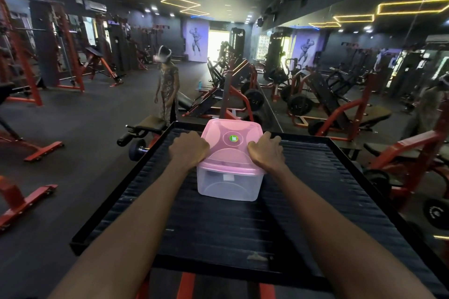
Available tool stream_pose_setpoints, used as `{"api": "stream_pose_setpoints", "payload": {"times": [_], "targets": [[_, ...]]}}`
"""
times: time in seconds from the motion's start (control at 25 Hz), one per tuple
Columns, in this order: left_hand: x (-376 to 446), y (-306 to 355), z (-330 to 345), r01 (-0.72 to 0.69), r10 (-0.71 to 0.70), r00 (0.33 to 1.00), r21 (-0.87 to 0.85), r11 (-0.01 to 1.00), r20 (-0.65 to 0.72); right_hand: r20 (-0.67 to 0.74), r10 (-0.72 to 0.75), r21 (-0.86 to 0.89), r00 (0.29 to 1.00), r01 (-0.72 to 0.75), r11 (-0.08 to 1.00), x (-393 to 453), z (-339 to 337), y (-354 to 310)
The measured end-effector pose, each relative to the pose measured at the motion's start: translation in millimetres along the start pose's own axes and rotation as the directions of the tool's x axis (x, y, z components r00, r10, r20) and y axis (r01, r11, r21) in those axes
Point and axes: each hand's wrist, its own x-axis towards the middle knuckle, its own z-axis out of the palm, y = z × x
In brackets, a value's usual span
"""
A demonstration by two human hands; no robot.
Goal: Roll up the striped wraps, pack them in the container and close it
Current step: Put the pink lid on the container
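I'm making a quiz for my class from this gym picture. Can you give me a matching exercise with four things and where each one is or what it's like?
Things:
1. lid
2. left hand
3. right hand
4. sticker

Descriptions:
a. green and round, in the middle of the lid
b. pink, sitting on the clear container
c. grips the lid's left edge
d. grips the lid's right edge

Pairs: 1-b, 2-c, 3-d, 4-a
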Motion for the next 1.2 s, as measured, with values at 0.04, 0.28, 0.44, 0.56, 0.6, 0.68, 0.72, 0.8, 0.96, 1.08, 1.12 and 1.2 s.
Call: {"api": "stream_pose_setpoints", "payload": {"times": [0.04, 0.28, 0.44, 0.56, 0.6, 0.68, 0.72, 0.8, 0.96, 1.08, 1.12, 1.2], "targets": [[2, 0, 1, -0.007, 0.007, 1.0, -0.009, 1.0, 0.017, 0.009, -0.006, -0.013, 1.0, 0.006, 1.0, 2, -1, 0], [35, 10, 8, -0.057, 0.082, 0.985, -0.158, 0.986, 0.154, 0.14, -0.187, -0.067, 0.972, 0.198, 0.978, 16, -2, -5], [36, 16, 16, -0.054, 0.082, 0.983, -0.171, 0.984, 0.162, 0.234, -0.164, -0.124, 0.958, 0.197, 0.973, 19, 4, -5], [35, 18, 21, -0.062, 0.084, 0.988, -0.17, 0.984, 0.126, 0.229, -0.156, -0.136, 0.961, 0.19, 0.972, 20, 3, -3], [35, 19, 21, -0.06, 0.082, 0.989, -0.176, 0.983, 0.123, 0.224, -0.154, -0.139, 0.962, 0.188, 0.972, 21, 3, -2], [34, 23, 23, -0.051, 0.076, 0.989, -0.191, 0.98, 0.125, 0.208, -0.148, -0.148, 0.967, 0.18, 0.972, 19, -3, -3], [34, 26, 24, -0.049, 0.077, 0.989, -0.206, 0.977, 0.13, 0.198, -0.137, -0.155, 0.971, 0.169, 0.973, 18, -6, -3], [31, 33, 27, -0.06, 0.098, 0.983, -0.237, 0.97, 0.152, 0.161, -0.11, -0.179, 0.981, 0.139, 0.974, 16, -13, -2], [25, 49, 35, -0.054, 0.119, 0.976, -0.324, 0.945, 0.184, 0.072, -0.038, -0.219, 0.997, 0.053, 0.974, 14, -27, 8], [22, 55, 40, -0.052, 0.129, 0.974, -0.373, 0.926, 0.184, 0.059, -0.026, -0.211, 0.998, 0.038, 0.977, 16, -31, 16], [22, 55, 41, -0.047, 0.126, 0.975, -0.381, 0.923, 0.185, 0.061, -0.027, -0.202, 0.998, 0.039, 0.979, 18, -32, 18], [26, 53, 38, -0.041, 0.13, 0.97, -0.389, 0.921, 0.206, 0.058, -0.02, -0.161, 0.998, 0.029, 0.987, 20, -34, 16]]}}
